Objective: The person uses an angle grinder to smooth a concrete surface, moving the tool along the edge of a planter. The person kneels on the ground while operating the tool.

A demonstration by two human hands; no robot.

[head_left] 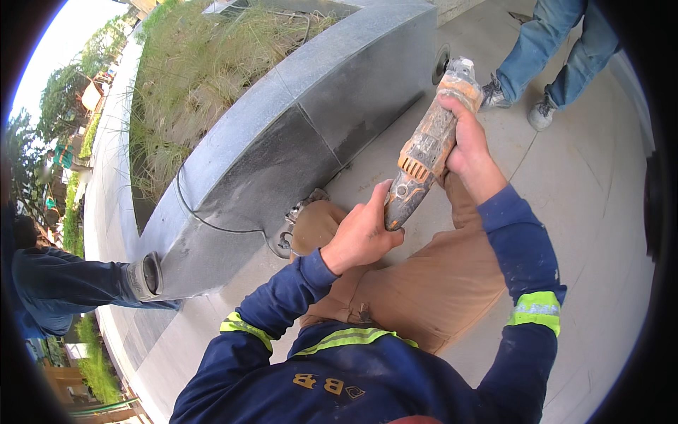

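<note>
I hold a dusty orange-and-black angle grinder [424, 152] at a slant over my bent legs in tan trousers. My left hand [367, 226] is closed round its rear end, and my right hand [462, 134] grips the body close to the head. The grinder's disc [441, 62] is at the upper end, beside the grey stone planter wall [374, 71]; I cannot tell whether it touches it. A dark cable [222, 228] hangs over the wall down to the paving [565, 233], near a metal object [289, 226] partly hidden by my knee, too unclear to name.
Another person's legs [522, 71] in jeans and trainers stand at the upper right. A second person's dark-clothed leg and boot [85, 283] are at the left, by the planter. Long grass [205, 85] grows in the planter. Trees [56, 106] and greenery line the far left.
</note>
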